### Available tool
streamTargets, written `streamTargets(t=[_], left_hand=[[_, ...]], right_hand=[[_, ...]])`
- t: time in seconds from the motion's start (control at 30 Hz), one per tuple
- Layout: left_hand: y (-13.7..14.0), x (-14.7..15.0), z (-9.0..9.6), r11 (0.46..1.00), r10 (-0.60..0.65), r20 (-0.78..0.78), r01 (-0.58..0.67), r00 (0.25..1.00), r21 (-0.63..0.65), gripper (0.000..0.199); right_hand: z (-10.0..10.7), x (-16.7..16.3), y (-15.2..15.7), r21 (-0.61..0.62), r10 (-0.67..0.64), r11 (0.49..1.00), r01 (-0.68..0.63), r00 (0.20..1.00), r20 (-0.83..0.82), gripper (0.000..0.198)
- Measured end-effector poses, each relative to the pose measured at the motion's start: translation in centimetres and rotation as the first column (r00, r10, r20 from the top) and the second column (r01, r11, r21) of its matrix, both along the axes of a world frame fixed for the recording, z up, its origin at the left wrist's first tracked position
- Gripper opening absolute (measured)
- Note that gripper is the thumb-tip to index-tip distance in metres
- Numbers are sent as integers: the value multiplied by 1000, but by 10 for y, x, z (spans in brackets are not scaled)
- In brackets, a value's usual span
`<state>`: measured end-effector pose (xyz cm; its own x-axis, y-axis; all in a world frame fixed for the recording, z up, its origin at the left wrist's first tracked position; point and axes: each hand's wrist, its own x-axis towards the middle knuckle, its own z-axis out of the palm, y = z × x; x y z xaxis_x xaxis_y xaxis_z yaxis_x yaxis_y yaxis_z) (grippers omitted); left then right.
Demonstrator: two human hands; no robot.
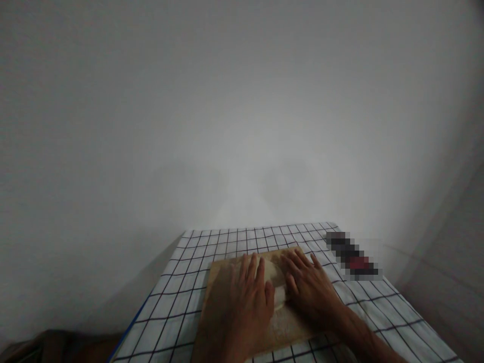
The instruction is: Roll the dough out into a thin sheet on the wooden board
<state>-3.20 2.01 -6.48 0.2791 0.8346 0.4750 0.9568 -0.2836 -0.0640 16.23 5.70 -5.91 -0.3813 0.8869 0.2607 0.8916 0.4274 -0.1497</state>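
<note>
A wooden board lies on the table, with a pale, flat piece of dough on it. My left hand rests palm down over the dough's left side, fingers stretched forward. From the right, my right hand reaches across, palm down, its fingers extended over the dough's right edge. Between the two hands shows a short, lighter band; whether it is a roller or a fold of dough I cannot tell. The palms hide whatever lies under them.
A white tablecloth with dark grid lines covers the table. At its right edge lies a dark and red item, blurred into blocks. A plain wall rises behind the table, and something brown stands at the lower left.
</note>
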Motion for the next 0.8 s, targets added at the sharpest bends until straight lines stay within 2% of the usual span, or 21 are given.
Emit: streamTargets(t=[0.07, 0.13, 0.27, 0.43, 0.6, 0.73, 0.8], left_hand=[[3, -1, 8, 995, 34, -4, -35, 999, -91, 50], [4, -1, 12, 991, 32, -16, -33, 999, -129, 50], [0, 1, 7, 999, -16, 3, 16, 1000, -46, 51], [0, 2, -3, 999, 31, 18, -31, 999, -30, 49], [-4, -1, -10, 995, -45, -32, 48, 998, 91, 51], [-1, 0, -10, 998, -11, -32, 13, 999, 57, 50], [-7, 2, -15, 997, 1, -9, 0, 1000, 73, 51]], right_hand=[[4, -4, 6, -51, -25, 998, 26, 1000, 8, 51], [6, -6, 9, -80, -33, 996, 34, 999, 19, 50], [3, -3, -2, -16, -5, 1000, 5, 1000, 1, 51], [1, -1, -10, -22, -41, 999, 41, 999, 2, 49], [-3, 0, -15, 9, -5, 1000, 5, 1000, -2, 51], [-3, 0, -17, -33, -65, 997, 64, 998, -7, 51], [-6, 4, -22, -30, -41, 999, 41, 999, -1, 52]])
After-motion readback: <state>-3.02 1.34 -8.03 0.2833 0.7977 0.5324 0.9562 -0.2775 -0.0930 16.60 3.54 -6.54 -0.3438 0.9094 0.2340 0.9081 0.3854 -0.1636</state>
